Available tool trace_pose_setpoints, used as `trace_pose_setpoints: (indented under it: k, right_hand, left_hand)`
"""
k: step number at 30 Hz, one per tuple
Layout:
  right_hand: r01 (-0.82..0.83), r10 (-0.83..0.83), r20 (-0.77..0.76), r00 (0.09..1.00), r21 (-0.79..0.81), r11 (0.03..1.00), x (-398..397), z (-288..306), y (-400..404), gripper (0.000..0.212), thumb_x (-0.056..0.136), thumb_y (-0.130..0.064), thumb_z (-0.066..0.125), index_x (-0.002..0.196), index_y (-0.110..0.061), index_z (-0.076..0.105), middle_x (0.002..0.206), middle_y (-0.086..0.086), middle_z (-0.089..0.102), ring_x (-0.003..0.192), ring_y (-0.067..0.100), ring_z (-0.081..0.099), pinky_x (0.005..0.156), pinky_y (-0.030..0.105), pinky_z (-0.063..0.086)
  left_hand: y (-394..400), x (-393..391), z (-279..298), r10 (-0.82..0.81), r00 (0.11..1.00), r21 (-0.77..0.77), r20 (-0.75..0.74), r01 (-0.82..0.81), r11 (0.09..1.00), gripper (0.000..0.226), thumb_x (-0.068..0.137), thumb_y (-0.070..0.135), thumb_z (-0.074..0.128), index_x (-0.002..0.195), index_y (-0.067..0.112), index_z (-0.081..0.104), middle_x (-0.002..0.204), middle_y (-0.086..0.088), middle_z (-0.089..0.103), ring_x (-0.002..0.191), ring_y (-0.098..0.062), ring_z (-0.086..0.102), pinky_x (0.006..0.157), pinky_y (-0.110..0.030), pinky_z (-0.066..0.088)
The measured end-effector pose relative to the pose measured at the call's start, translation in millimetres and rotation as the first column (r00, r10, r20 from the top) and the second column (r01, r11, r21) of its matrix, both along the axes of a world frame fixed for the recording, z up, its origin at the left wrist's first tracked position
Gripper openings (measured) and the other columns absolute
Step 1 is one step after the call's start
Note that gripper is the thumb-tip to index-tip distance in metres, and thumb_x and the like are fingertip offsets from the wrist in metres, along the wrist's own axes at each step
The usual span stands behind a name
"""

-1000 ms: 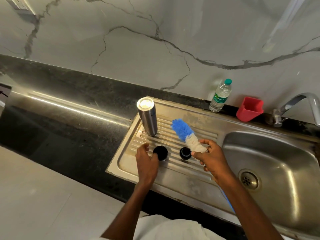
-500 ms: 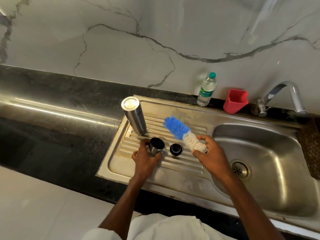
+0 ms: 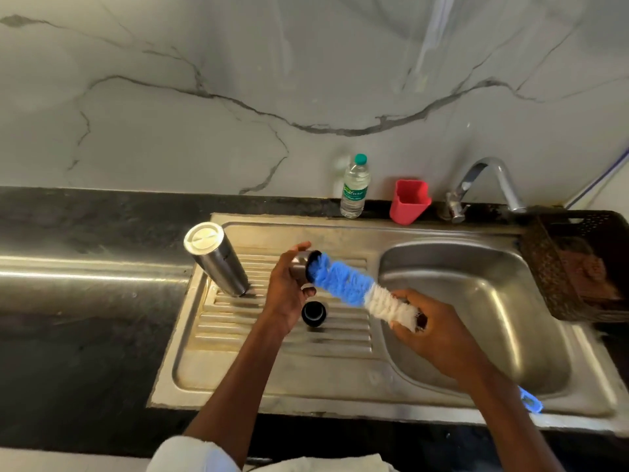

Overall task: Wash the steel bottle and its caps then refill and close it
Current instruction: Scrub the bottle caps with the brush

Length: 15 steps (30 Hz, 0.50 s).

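Observation:
The steel bottle stands upside down on the ribbed drainboard, left of my hands. My left hand holds the steel outer cap on its side above the drainboard, its open end facing right. My right hand grips a blue and white bottle brush by its white part, and the blue tip sits in the cap's mouth. A small black inner cap rests on the drainboard just below the held cap.
The sink basin lies to the right, with the tap behind it. A plastic water bottle and a red holder stand at the back wall. A dark basket sits at the far right. Black countertop extends left.
My left hand has lifted the steel cap off the drainboard and turned it sideways. My right hand has swung the brush over so that its blue tip meets the cap's opening.

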State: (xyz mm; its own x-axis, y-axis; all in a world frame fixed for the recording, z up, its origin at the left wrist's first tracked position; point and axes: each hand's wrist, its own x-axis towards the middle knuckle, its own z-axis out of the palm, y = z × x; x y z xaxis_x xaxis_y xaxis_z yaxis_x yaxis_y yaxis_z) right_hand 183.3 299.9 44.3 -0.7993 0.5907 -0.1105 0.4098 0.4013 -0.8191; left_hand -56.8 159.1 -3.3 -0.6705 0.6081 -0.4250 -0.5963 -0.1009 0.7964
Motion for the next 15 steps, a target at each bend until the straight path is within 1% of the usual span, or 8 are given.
trace_pose_setpoints:
  k: [3,6,8,10,12,13,14,15]
  right_hand:
    - [0.036,-0.034,-0.023,0.999,0.089,0.995,14,-12,6,0.048,0.080,-0.023,0.083,0.124,-0.036,0.070,0.106,-0.017,0.072,0.091,0.007,0.070,0.080,0.039,0.060]
    - [0.082,-0.075,-0.041,0.996,0.212,0.974,26,-15,20,0.049,0.081,-0.036,0.082,0.127,-0.041,0.067,0.100,-0.016,0.069,0.081,0.008,0.068,0.074,0.038,0.058]
    - [0.133,-0.118,-0.069,0.991,0.282,0.950,31,-14,29,0.050,0.081,-0.033,0.085,0.127,-0.038,0.068,0.096,-0.014,0.067,0.075,0.008,0.065,0.070,0.037,0.057]
    - [0.183,-0.156,-0.102,0.983,0.363,0.914,38,-8,42,0.051,0.081,-0.028,0.085,0.127,-0.040,0.068,0.102,-0.014,0.068,0.081,0.010,0.066,0.072,0.034,0.056]
    - [0.173,-0.165,-0.059,0.985,0.455,0.873,46,-1,54,0.048,0.082,-0.026,0.083,0.124,-0.044,0.069,0.110,-0.017,0.067,0.093,0.008,0.065,0.077,0.023,0.049]
    - [0.146,-0.160,-0.016,0.987,0.502,0.853,51,1,59,0.046,0.083,-0.026,0.081,0.123,-0.045,0.069,0.112,-0.019,0.066,0.097,0.006,0.063,0.077,0.020,0.044]
    - [0.119,-0.151,0.016,0.988,0.538,0.834,54,1,61,0.044,0.084,-0.026,0.079,0.122,-0.046,0.070,0.112,-0.020,0.066,0.099,0.005,0.061,0.077,0.018,0.040]
    - [0.111,-0.153,0.030,0.988,0.550,0.828,56,-1,64,0.042,0.085,-0.026,0.079,0.121,-0.046,0.070,0.111,-0.021,0.066,0.100,0.004,0.060,0.077,0.018,0.040]
  left_hand:
    - [27,2,1,-0.149,0.979,-0.050,-0.137,0.143,0.988,0.030,0.105,0.037,0.057,0.126,0.025,0.075,0.106,-0.009,0.072,0.096,-0.026,0.064,0.078,-0.039,0.047]
    - [55,22,12,-0.215,0.960,0.031,-0.178,0.223,0.974,0.032,0.104,0.019,0.061,0.134,0.013,0.069,0.090,-0.006,0.067,0.077,-0.015,0.063,0.070,-0.029,0.053]
    - [72,37,17,-0.207,0.967,0.047,-0.150,0.216,0.975,0.035,0.101,0.014,0.064,0.135,0.005,0.065,0.087,-0.001,0.071,0.076,-0.012,0.065,0.071,-0.025,0.055]
    - [90,52,23,-0.181,0.982,0.056,-0.059,0.184,0.981,0.042,0.091,0.025,0.078,0.126,0.004,0.067,0.099,-0.009,0.074,0.087,-0.019,0.068,0.079,-0.029,0.055]
    - [108,64,32,-0.207,0.973,-0.046,0.098,0.213,0.976,0.056,0.081,0.053,0.085,0.108,0.006,0.070,0.089,-0.014,0.071,0.078,-0.022,0.065,0.078,-0.033,0.053]
    - [116,70,38,-0.209,0.963,-0.145,0.169,0.234,0.961,0.062,0.081,0.064,0.081,0.096,0.005,0.068,0.078,-0.014,0.067,0.073,-0.023,0.062,0.077,-0.036,0.052]
    - [122,75,42,-0.169,0.955,-0.203,0.243,0.221,0.954,0.062,0.085,0.067,0.074,0.088,0.006,0.066,0.074,-0.013,0.065,0.073,-0.025,0.061,0.078,-0.039,0.053]
    - [130,82,46,-0.126,0.950,-0.196,0.287,0.187,0.963,0.056,0.091,0.062,0.071,0.084,0.007,0.063,0.077,-0.013,0.064,0.076,-0.027,0.063,0.079,-0.041,0.055]
